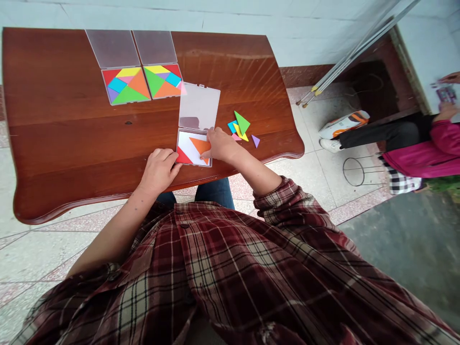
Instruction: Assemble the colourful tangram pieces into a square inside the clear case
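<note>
A clear plastic case [194, 148] lies open near the table's front edge, with its lid [199, 106] folded back. Inside, on a white card, are a red triangle [184, 155] and an orange triangle [199, 145]. My right hand [221, 146] is shut on the orange triangle, its thumb and fingers on either side. My left hand [158, 171] rests open on the wood, fingertips against the case's lower left corner. Just right of my right hand lie loose green, yellow, blue, pink and purple tangram pieces [241, 129]. Two more cases [125, 85] [162, 81] hold full coloured squares farther back.
The reddish-brown wooden table [53, 96] has a curved edge. Beyond its right side stand leaning metal rods [355, 48], an orange-and-white bag [343, 123] and a wire stand [359, 170]. A seated person in a pink sleeve [420, 153] holds a card at the far right.
</note>
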Available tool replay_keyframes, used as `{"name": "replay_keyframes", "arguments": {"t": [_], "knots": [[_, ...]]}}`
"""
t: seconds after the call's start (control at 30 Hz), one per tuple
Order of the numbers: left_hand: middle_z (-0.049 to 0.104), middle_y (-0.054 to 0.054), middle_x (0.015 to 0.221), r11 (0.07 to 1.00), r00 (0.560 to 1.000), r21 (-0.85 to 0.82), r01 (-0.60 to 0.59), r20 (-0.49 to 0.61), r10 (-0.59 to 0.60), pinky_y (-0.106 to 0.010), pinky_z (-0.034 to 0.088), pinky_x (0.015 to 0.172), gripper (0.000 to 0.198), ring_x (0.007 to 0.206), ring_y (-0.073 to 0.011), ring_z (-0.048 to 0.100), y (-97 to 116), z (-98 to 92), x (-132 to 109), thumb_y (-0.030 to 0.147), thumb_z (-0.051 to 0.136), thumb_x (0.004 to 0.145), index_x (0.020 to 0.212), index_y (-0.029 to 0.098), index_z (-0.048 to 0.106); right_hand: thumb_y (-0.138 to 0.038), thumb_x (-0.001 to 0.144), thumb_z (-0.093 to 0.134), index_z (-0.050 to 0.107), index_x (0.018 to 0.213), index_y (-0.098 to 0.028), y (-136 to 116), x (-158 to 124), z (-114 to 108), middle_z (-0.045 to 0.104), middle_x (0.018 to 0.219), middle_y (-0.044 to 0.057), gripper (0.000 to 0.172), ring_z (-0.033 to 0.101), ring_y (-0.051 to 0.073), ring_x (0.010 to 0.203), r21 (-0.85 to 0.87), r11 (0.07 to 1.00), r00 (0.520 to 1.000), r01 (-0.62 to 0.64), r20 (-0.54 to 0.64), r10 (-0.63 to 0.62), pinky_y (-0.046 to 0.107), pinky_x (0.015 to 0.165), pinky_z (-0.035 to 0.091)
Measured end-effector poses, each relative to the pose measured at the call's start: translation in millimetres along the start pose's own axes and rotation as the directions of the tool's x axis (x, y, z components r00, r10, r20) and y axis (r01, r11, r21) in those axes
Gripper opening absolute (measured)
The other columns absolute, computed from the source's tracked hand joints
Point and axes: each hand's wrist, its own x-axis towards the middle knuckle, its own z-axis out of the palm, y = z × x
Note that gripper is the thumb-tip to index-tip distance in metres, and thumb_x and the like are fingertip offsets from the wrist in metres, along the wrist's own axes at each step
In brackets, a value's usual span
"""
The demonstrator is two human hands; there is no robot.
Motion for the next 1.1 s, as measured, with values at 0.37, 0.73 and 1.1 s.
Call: {"name": "replay_keyframes", "arguments": {"t": [0.37,0.73,1.1], "knots": [[0.067,-0.013,0.106,0.999,0.999,0.028,-0.033,-0.020,0.033,-0.045,0.048,0.086,0.025,0.094,-0.0286,0.057,-2.9,5.4,-1.0,0.032,0.050,0.096,0.102,0.016,0.068,-0.017,0.088,0.059,0.056,0.117,-0.014,-13.1,-9.6,-16.7,0.068,0.104,0.012,0.030,0.062,0.025,0.096,-0.074,0.996,0.996,0.051,-0.063,-0.056,0.036,0.081,0.047],[0.067,-0.013,0.105,0.999,0.999,0.028,-0.040,-0.008,0.041,-0.044,0.048,0.086,0.026,0.094,-0.0282,0.057,-2.2,3.2,-1.0,0.032,0.049,0.097,0.103,0.016,0.069,-0.025,0.097,0.050,0.054,0.131,-0.012,-42.7,-25.5,6.3,0.060,0.132,0.020,0.037,0.065,0.026,0.105,-0.250,0.950,0.977,0.189,-0.046,-0.207,0.036,0.084,0.052],[0.067,-0.013,0.105,0.999,0.999,0.035,-0.037,-0.011,0.037,-0.043,0.048,0.085,0.025,0.093,-0.0279,0.057,-0.3,1.5,-0.7,0.032,0.051,0.096,0.102,0.015,0.069,-0.031,0.094,0.058,0.057,0.132,-0.013,-26.1,-21.7,9.2,0.057,0.135,0.019,0.042,0.064,0.028,0.109,-0.173,0.968,0.982,0.180,-0.028,-0.187,0.039,0.088,0.052]]}}
